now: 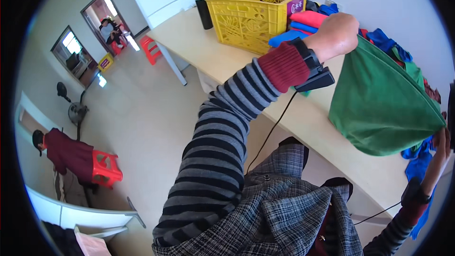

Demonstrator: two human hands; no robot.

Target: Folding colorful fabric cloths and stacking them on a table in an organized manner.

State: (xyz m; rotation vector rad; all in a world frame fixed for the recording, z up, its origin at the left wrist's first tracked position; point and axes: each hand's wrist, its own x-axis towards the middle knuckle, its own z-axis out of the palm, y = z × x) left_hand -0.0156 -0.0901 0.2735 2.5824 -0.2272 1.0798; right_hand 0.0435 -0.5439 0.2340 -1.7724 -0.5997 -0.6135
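Note:
A green cloth (379, 99) is stretched between my two hands over the table, its lower edge hanging loose. My left hand (335, 37), raised beside a stack of folded red and blue cloths (305, 22), is closed on its upper left corner. At the far right of the view, my right hand (441, 143) grips the opposite corner, its fingers partly in shadow. Behind the green cloth lies a heap of loose cloths in blue, red and green (391, 42), partly hidden by it. A blue cloth (419, 166) hangs near my right hand.
On the pale table (189, 38) stand a yellow plastic crate (246, 21) and a black cylinder (204, 13). Cables run from devices on both my wrists. To the left are a red stool (150, 50), a person on another red stool (71, 154), and a fan (76, 111).

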